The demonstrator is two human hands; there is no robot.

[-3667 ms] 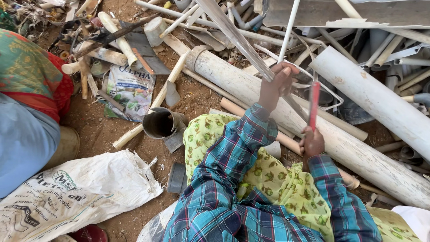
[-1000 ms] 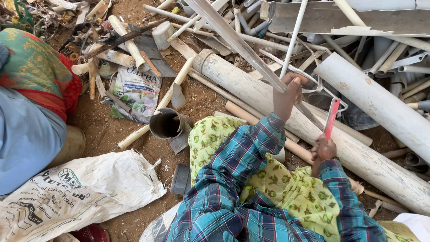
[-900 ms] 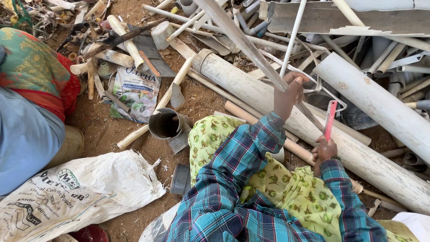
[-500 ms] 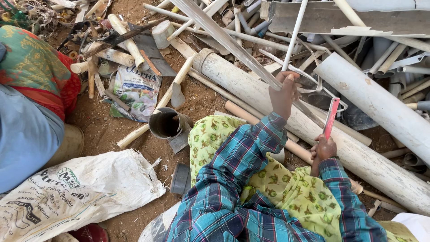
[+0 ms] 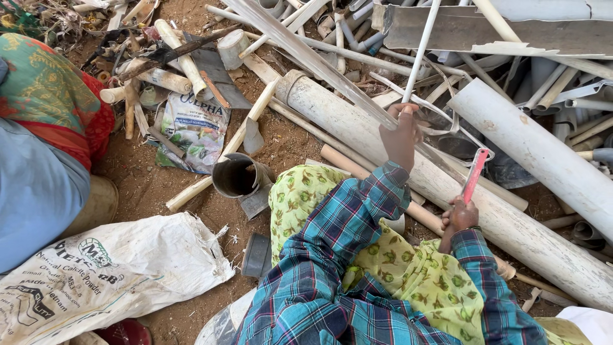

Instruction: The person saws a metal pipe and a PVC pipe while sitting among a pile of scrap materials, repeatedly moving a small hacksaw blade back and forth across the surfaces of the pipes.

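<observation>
Nearest, the right hand (image 5: pixel 458 217) is clenched round the lower end of a red flat tool (image 5: pixel 475 176), its blade rising above the fingers. Farther off, the left hand (image 5: pixel 401 133) grips a thin white pipe (image 5: pixel 421 48) near its lower end; it looks light, stiff and smooth, best held low. Beneath both lies a thick dusty pipe (image 5: pixel 511 227).

A pale white thin pipe (image 5: pixel 421 48) rises from the fingers of the left hand (image 5: pixel 401 131). The right hand (image 5: pixel 458 217) grips a red blade (image 5: pixel 474 176). Both sleeves (image 5: pixel 357 217) are teal and red plaid; beneath them, yellow cloth (image 5: pixel 415 275) with green flowers.
</observation>
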